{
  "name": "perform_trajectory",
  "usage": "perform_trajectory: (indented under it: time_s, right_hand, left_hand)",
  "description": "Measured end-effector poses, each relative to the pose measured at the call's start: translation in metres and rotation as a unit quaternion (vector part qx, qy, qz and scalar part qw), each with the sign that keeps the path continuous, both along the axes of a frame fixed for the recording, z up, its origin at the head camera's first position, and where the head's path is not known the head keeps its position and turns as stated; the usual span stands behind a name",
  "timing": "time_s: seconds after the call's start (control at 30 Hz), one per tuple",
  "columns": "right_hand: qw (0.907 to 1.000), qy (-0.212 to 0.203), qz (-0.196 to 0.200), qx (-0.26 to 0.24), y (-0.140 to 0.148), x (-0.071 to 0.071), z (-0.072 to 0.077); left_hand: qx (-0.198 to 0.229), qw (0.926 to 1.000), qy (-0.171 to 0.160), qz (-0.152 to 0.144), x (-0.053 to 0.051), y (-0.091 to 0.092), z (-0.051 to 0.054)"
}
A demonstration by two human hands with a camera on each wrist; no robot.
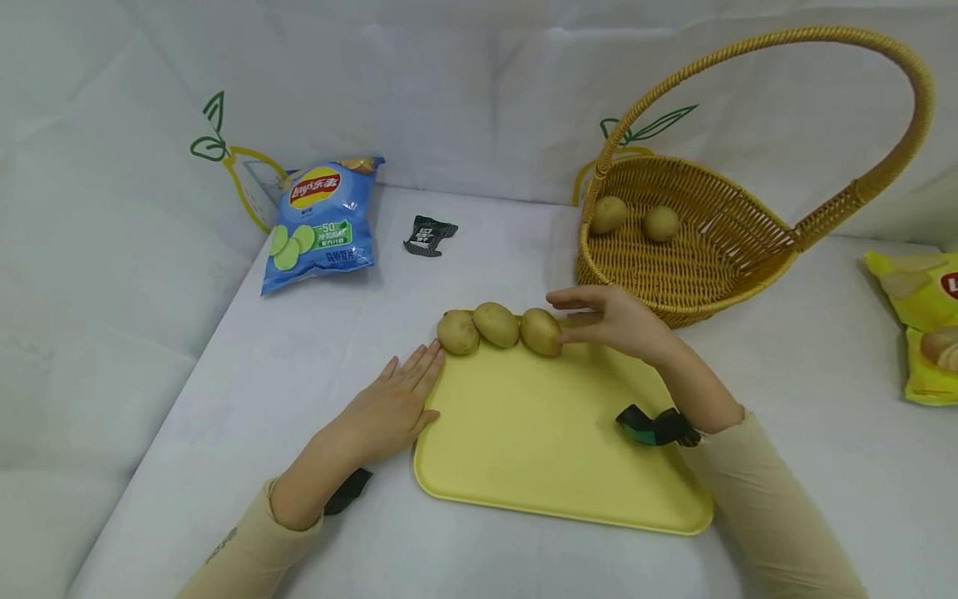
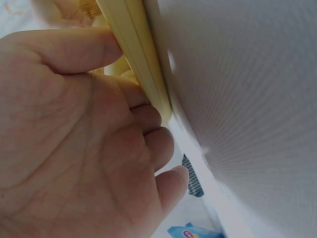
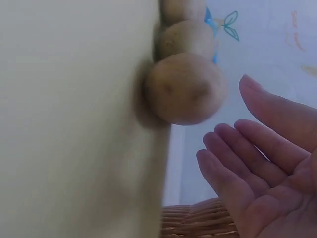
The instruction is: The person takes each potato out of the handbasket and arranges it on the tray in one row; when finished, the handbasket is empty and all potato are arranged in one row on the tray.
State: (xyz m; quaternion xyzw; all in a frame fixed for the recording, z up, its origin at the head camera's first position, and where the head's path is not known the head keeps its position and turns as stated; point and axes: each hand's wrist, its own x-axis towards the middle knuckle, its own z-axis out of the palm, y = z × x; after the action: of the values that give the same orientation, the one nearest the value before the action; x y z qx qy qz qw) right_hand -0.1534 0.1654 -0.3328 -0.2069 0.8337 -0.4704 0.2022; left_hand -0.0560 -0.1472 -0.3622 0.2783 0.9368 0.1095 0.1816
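Three potatoes sit in a row along the back edge of a yellow tray: a left one, a middle one and a right one. My left hand lies at the tray's left side, its fingers extended near the left potato. In the left wrist view, that hand touches the tray's rim. My right hand is just right of the right potato. The right wrist view shows its fingers spread, with a gap between the hand and the nearest potato.
A wicker basket with a tall handle stands behind the tray, with two potatoes inside. A blue chip bag is at back left, near a black wrapper. Yellow chip bags lie at far right.
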Motion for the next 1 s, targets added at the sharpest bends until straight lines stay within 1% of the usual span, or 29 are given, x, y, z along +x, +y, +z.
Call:
perform_trajectory:
  time_s: [0.13, 0.23, 0.43, 0.5, 0.57, 0.63, 0.77, 0.83, 0.97, 1.0]
  right_hand:
    - [0.9997, 0.022, 0.009, 0.001, 0.002, -0.002, 0.017]
    - [0.9988, 0.048, 0.009, 0.001, 0.005, -0.005, 0.030]
    - [0.9969, 0.071, -0.034, 0.009, 0.013, -0.011, 0.055]
    - [0.9948, 0.089, -0.045, 0.020, 0.016, -0.014, 0.062]
    - [0.9936, 0.098, -0.053, 0.021, 0.021, -0.017, 0.067]
    - [0.9931, 0.098, -0.062, 0.012, 0.026, -0.021, 0.072]
    - [0.9902, 0.105, -0.088, 0.028, 0.038, -0.032, 0.076]
    - [0.9889, 0.101, -0.101, 0.041, 0.044, -0.039, 0.077]
    - [0.9880, 0.071, -0.125, 0.057, 0.058, -0.054, 0.076]
    - [0.9874, 0.069, -0.128, 0.062, 0.062, -0.058, 0.076]
  left_hand:
    - [-0.001, 1.0000, -0.002, 0.001, 0.000, 0.000, 0.000]
    - [0.000, 1.0000, -0.004, 0.002, 0.000, 0.000, -0.001]
    - [-0.001, 1.0000, -0.006, 0.003, -0.001, 0.000, -0.002]
    - [-0.002, 1.0000, -0.005, 0.003, -0.001, -0.001, -0.002]
    - [-0.002, 1.0000, -0.004, 0.003, -0.001, -0.001, -0.002]
    - [-0.001, 1.0000, -0.003, 0.003, -0.001, 0.000, -0.002]
    - [0.001, 1.0000, -0.003, 0.003, -0.001, 0.000, -0.001]
    - [0.002, 1.0000, -0.002, 0.002, -0.001, 0.000, -0.001]
    - [0.001, 1.0000, -0.002, 0.002, -0.001, 0.000, 0.000]
    - [0.001, 1.0000, -0.001, 0.002, -0.001, 0.000, 0.000]
